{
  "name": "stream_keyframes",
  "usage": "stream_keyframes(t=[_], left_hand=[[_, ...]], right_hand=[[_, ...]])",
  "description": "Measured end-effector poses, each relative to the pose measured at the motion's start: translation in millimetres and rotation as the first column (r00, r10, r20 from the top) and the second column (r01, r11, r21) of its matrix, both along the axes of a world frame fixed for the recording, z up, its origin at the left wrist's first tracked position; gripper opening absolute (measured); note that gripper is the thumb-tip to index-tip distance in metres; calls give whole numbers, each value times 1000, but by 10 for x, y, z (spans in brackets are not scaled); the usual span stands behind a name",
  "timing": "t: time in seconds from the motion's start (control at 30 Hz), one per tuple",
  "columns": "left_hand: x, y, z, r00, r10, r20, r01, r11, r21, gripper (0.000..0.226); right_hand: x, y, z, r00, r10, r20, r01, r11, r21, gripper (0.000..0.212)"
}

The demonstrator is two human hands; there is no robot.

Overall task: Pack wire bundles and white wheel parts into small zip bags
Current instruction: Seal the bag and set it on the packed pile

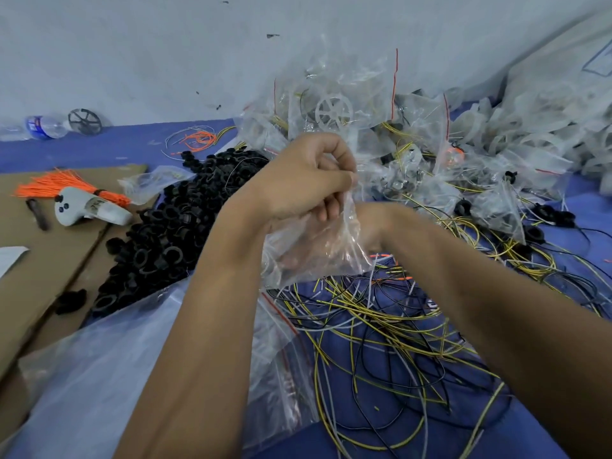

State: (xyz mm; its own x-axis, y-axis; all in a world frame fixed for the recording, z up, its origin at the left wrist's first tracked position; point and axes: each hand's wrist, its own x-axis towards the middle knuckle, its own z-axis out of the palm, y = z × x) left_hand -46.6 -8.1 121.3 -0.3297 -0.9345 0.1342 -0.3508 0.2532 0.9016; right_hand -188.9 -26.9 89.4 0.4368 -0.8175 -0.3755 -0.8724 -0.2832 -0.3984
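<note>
Now two hands: left hand (pixel 308 180), right hand (pixel 318 241), one zip bag (pixel 318 256).

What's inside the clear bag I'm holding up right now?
The right hand shows through the clear bag, apparently inside it; the left hand pinches the bag's top edge. Crinkled plastic and glare hide whether any wires or wheel are inside.

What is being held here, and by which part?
A clear zip bag: the left hand pinches its upper edge; the right hand shows through the plastic, grip unclear.
</note>
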Motion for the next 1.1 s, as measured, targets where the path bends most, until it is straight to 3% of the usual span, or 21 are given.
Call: stream_keyframes(t=[0.03, 0.13, 0.23, 0.33, 0.4, 0.47, 0.63, 0.73, 0.83, 0.97, 1.1], left_hand=[[9, -25, -18, 999, 33, -17, -33, 999, 0, 13], [-27, -85, -92, 996, 81, -23, -80, 997, 21, 16], [-135, -126, -203, 996, 71, 61, -75, 995, 66, 14], [-322, -135, -340, 954, -22, 298, -8, 995, 99, 9], [-439, -130, -423, 862, -79, 501, 74, 997, 30, 12], [-591, -105, -475, 801, -96, 591, 147, 988, -38, 17], [-867, -34, -573, 872, -111, 477, 185, 976, -112, 21], [-932, -26, -674, 835, -117, 537, 202, 974, -102, 18], [-932, -50, -759, 763, -88, 641, 161, 985, -57, 16], [-871, -105, -777, 738, -80, 670, 109, 994, -1, 18], [-817, -121, -762, 701, -53, 711, 90, 996, -14, 19]], right_hand=[[-29, -9, 32, 1000, 24, -19, -25, 999, -38, 26], [-249, 2, 105, 907, 154, 391, -191, 980, 57, 20], [-602, -24, 93, 842, 36, 538, -107, 989, 101, 15], [-990, -7, 38, 929, -38, 368, 15, 998, 64, 7], [-1179, 26, -28, 969, -29, 244, 19, 999, 45, 7], [-1363, 56, -81, 966, -105, 238, 106, 994, 9, 8], [-1595, 44, -249, 922, -324, 212, 380, 863, -332, 13], [-1540, 71, -332, 890, -398, 221, 455, 752, -478, 24], [-1449, 123, -371, 859, -489, 152, 501, 741, -447, 53], [-1326, 247, -341, 872, -489, 18, 461, 809, -365, 60], [-1470, 354, -240, 802, -504, 320, 597, 702, -389, 31]])
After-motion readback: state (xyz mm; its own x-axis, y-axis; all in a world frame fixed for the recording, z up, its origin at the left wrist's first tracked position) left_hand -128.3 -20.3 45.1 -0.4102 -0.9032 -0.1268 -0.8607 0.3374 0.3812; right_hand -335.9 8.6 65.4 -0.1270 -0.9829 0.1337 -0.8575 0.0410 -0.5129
